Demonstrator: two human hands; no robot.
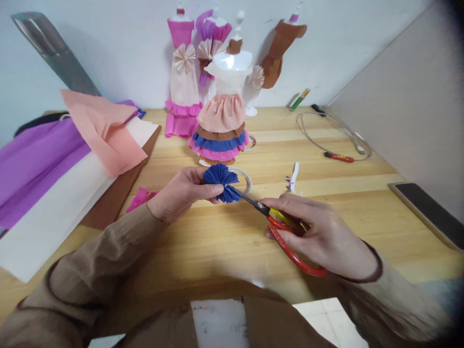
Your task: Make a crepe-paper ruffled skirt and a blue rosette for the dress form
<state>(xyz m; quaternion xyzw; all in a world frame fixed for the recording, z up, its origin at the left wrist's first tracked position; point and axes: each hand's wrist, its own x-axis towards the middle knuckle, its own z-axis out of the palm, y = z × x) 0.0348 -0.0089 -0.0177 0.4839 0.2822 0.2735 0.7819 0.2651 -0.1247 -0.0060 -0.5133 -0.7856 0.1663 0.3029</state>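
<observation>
Between the thumb and fingers of my left hand [184, 191] is a pleated blue crepe paper rosette [221, 180], fanned out nearly into a full circle with a gap at its right. My right hand [319, 232] is closed around the handles of scissors [286, 237], one red and one yellow. Their dark blades [250, 198] point up and left, with the tips touching or just at the rosette's gap near its centre. Behind the rosette lies a roll of tape [246, 180], partly hidden. A dress form in a tiered paper dress [222, 116] stands just beyond.
Crepe paper sheets [39, 159] are piled at the left. Several more dressed forms stand by the wall, including a pink one [181, 31]. Toward the right are a cable [337, 121], a red-handled tool [339, 157], a phone [431, 212], a glue stick [299, 99] and paper scraps [295, 178].
</observation>
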